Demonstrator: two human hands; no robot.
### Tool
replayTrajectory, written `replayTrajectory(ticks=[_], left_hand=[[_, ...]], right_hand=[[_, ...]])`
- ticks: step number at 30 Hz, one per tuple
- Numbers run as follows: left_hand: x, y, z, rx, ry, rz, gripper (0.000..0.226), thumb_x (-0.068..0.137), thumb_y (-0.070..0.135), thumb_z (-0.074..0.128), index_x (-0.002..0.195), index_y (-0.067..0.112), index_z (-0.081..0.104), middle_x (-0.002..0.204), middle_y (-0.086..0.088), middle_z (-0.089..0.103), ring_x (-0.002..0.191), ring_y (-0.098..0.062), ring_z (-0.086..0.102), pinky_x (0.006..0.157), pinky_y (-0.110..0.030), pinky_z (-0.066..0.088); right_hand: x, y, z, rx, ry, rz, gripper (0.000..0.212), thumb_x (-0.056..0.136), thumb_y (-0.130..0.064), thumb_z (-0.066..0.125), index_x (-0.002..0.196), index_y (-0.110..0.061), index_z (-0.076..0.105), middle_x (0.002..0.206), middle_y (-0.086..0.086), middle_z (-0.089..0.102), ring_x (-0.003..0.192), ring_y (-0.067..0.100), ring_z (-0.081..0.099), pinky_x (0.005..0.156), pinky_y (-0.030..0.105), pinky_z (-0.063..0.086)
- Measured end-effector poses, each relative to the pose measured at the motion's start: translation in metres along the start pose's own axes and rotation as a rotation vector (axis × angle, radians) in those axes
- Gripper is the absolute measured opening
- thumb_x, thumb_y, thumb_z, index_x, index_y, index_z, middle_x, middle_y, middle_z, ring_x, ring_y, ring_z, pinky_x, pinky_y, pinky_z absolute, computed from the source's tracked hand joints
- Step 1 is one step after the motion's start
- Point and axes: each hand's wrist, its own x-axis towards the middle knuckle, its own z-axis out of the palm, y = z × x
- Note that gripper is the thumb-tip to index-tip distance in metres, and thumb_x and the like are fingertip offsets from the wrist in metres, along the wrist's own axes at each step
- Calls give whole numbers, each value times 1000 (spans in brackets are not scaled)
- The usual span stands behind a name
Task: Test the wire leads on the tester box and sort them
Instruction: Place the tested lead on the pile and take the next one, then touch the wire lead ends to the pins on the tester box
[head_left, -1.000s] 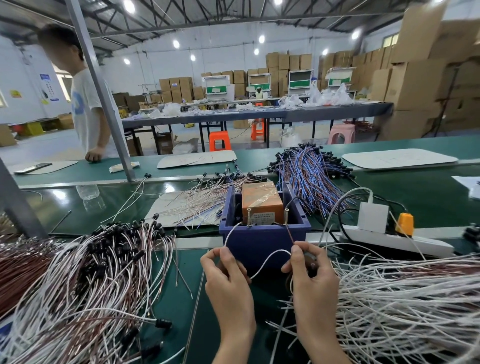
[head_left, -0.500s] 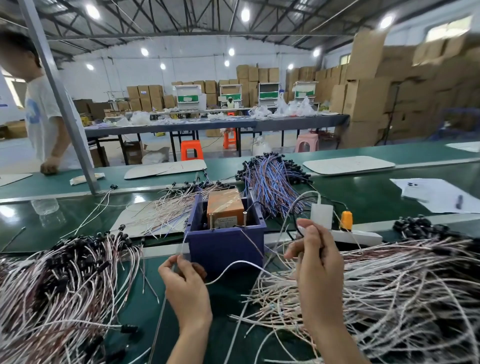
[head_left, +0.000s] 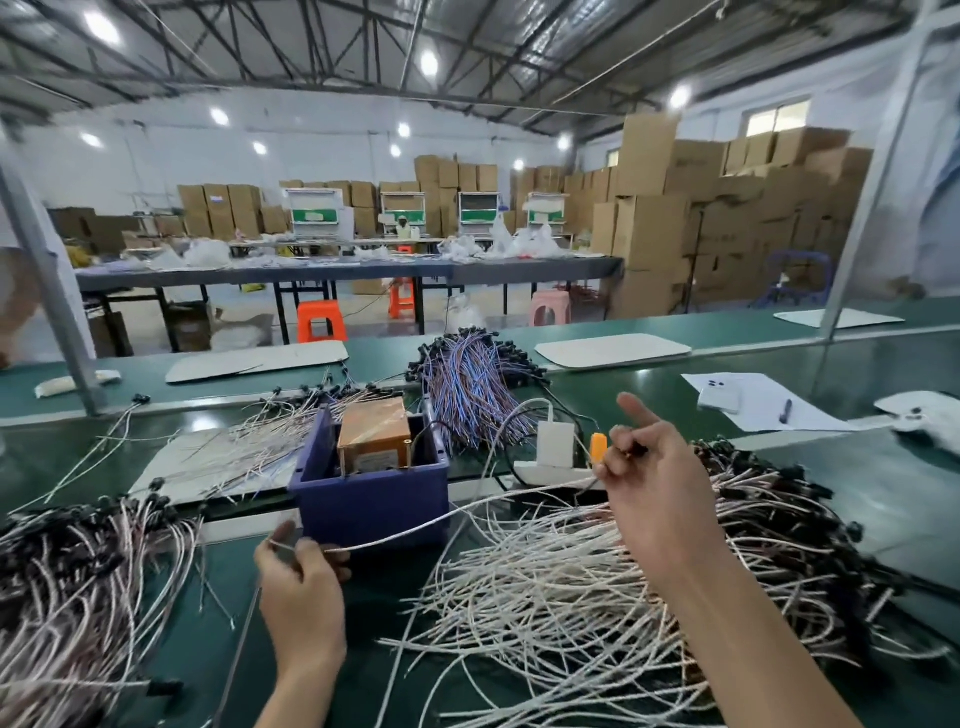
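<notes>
Wire lead (head_left: 415, 531): one white lead, pulled into a shallow line above the green surface (head_left: 376, 618), passing in front of the blue bin (head_left: 369, 501). Left hand (head_left: 301, 587): low, just before the bin, fingertips pinching the lead's near end. Right hand (head_left: 652, 473): raised over the right-hand heap, index finger pointing up, remaining fingers curled round the lead's far end, where something dark shows in the grip. Tester box (head_left: 373, 436): orange-brown, standing inside the blue bin, upright pins along its front edge. Heap of white leads (head_left: 571, 613): loose on the surface, right of the bin, black ends at its far side. Heap of pale leads with black ends (head_left: 78, 582): left of the bin. Bundle of blue and purple leads (head_left: 472, 395): behind the bin, to its right. White power strip (head_left: 540, 473): beside the bin, carrying a white adapter (head_left: 556, 441). Sheet of paper (head_left: 763, 410): far right, with a pen (head_left: 785, 410) lying on it.
</notes>
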Motion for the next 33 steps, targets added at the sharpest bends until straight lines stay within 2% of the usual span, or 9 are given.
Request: replayTrajectory(ticks=[4, 7, 10, 14, 17, 23, 26, 30, 33], left_hand=[[1, 2, 0, -2, 69, -47, 24, 106, 19, 38, 129, 24, 44, 99, -8, 68, 76, -22, 62, 72, -37, 44], [-7, 15, -3, 66, 162, -45, 46, 105, 16, 40, 149, 15, 29, 141, -12, 42, 120, -29, 48, 96, -41, 40], [-25, 39, -12, 159, 79, 281, 46, 103, 29, 40, 148, 23, 34, 153, 0, 32, 141, -16, 31, 113, -43, 35], [-44, 104, -19, 15, -439, 472, 35, 102, 51, 35, 130, 40, 54, 120, 20, 65, 115, 0, 59, 92, -12, 45], [-45, 138, -35, 28, -598, 530, 27, 105, 46, 38, 110, 38, 63, 86, 10, 72, 76, -15, 65, 73, -17, 46], [-5, 154, -84, 279, -686, 578, 23, 96, 53, 45, 101, 46, 66, 56, 7, 45, 48, -18, 40, 46, -37, 33], [21, 157, -103, 482, -672, 611, 25, 93, 57, 45, 99, 43, 66, 57, 4, 56, 47, -17, 44, 47, -34, 37], [61, 162, -104, 573, -571, 633, 23, 95, 51, 46, 89, 39, 65, 65, 22, 64, 44, -6, 46, 44, -16, 37], [108, 168, -79, 481, -426, 640, 29, 98, 48, 44, 98, 27, 65, 55, 16, 58, 39, -5, 35, 36, -17, 27]], right_hand=[[-4, 6, 23, -135, -192, 27, 29, 103, -4, 40, 124, -11, 60, 76, 2, 67, 71, 12, 65, 73, 26, 56], [-10, 20, 55, -334, -333, -8, 27, 107, -8, 41, 123, -16, 61, 95, 3, 75, 96, 18, 72, 88, 29, 57], [-19, 35, 88, -447, -481, -56, 25, 106, -8, 40, 118, -19, 60, 102, -1, 76, 105, 14, 71, 95, 27, 55], [-30, 51, 126, -254, -577, 22, 22, 103, -8, 43, 113, -14, 62, 100, 1, 77, 107, 17, 71, 96, 27, 55], [-41, 58, 140, -142, -589, 42, 20, 96, -16, 50, 110, -14, 64, 99, 2, 77, 106, 19, 72, 93, 28, 57], [-22, 48, 142, 92, -501, 9, 24, 94, -17, 50, 112, -9, 64, 99, 9, 76, 106, 26, 72, 91, 31, 58], [1, 53, 139, 117, -445, 8, 21, 97, -14, 50, 111, -9, 65, 101, 9, 76, 107, 27, 72, 90, 31, 58], [25, 74, 139, -155, -465, 0, 41, 86, -28, 60, 126, -18, 60, 119, 3, 73, 118, 19, 66, 100, 29, 53], [40, 89, 142, -449, -445, -24, 71, 85, -49, 62, 150, -32, 38, 147, -1, 53, 134, 13, 51, 115, 35, 37]])
